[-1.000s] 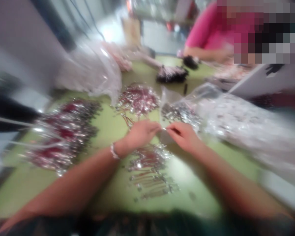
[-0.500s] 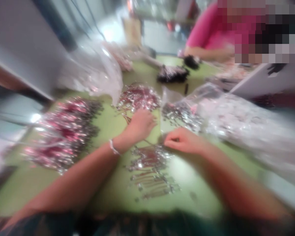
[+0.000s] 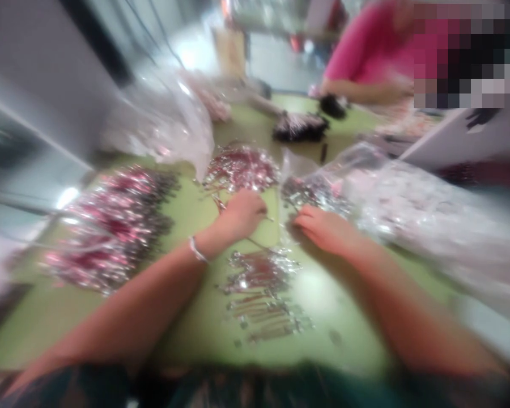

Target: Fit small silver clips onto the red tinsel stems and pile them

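Observation:
My left hand (image 3: 244, 212), with a pale band on its wrist, is closed near the middle of the green table (image 3: 187, 221). A thin strip pokes out past its fingertips. Just beyond it lies a heap of pink-red strips with shiny silver ends (image 3: 242, 167). My right hand (image 3: 323, 226) has its fingers pinched together at the near edge of a pile of small silver pieces (image 3: 314, 192) on clear plastic; what they hold is too blurred to name. Below the hands, similar reddish strips (image 3: 263, 283) lie in a stacked row.
At left lies a large pile of pink strips with dark ends (image 3: 119, 226). Clear plastic bags stand at the back left (image 3: 165, 124) and right (image 3: 429, 209). A dark-ended bundle (image 3: 301, 126) rests farther back. Across the table a person in a pink top (image 3: 365, 51) works.
My right hand has moved away from the row of strips, up and to the right, to the silver pieces. My left hand has stayed nearly in place, with a thin strip now showing beside its fingers.

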Available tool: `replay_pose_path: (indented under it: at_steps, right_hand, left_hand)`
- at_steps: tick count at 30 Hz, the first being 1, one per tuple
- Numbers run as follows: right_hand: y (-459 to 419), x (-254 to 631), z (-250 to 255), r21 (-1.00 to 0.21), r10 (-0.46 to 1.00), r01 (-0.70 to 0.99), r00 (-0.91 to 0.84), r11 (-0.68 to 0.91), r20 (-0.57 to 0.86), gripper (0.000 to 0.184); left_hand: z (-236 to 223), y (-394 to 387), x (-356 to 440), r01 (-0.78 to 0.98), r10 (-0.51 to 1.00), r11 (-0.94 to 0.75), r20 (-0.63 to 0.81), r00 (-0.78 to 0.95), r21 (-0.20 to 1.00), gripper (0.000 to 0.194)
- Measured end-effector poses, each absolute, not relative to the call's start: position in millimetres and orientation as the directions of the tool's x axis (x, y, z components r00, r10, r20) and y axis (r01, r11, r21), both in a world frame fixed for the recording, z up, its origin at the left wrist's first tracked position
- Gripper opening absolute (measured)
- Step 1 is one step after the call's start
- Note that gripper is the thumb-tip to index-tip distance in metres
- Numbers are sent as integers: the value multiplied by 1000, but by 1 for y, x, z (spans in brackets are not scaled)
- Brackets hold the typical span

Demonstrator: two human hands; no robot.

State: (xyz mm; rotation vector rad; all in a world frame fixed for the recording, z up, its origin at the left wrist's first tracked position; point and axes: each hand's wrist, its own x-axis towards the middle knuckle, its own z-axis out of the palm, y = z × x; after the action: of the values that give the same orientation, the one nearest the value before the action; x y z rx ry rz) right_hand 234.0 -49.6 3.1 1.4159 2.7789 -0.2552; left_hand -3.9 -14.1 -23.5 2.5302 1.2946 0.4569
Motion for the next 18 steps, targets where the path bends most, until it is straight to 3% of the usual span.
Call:
replay_pose_path:
  at_steps: [3, 6, 8, 10, 12, 14, 18]
  right_hand:
    - [-49, 233, 3, -95, 804, 810, -586, 579, -100, 18]
    - [-50, 231, 0, -127, 821, 822, -566, 556, -72, 18]
    - [-50, 230, -2, -197, 854, 840, -519, 505, -24, 18]
    - [-51, 230, -4, -290, 885, 843, -464, 454, 37, 19]
    - [-51, 230, -6, -388, 896, 813, -433, 434, 96, 19]
    - [-51, 230, -8, -472, 905, 776, -403, 417, 137, 21]
    - [-52, 230, -8, -575, 937, 746, -327, 334, 121, 26]
  left_hand:
    - [-23, -17, -2, 742, 814, -574, 147, 561, 345, 12]
    - [-22, -21, 4, 747, 823, -565, 169, 543, 350, 14]
    - [-20, -22, 6, 717, 828, -559, 246, 503, 415, 16]
    - [-18, -22, 4, 640, 849, -528, 361, 386, 558, 14]
    - [-17, -18, -1, 480, 902, -430, 381, 201, 764, 10]
    - [-18, -14, -8, 231, 963, -269, 265, 47, 935, 10]
    - [-20, -8, -13, -180, 994, -101, 92, -58, 979, 16]
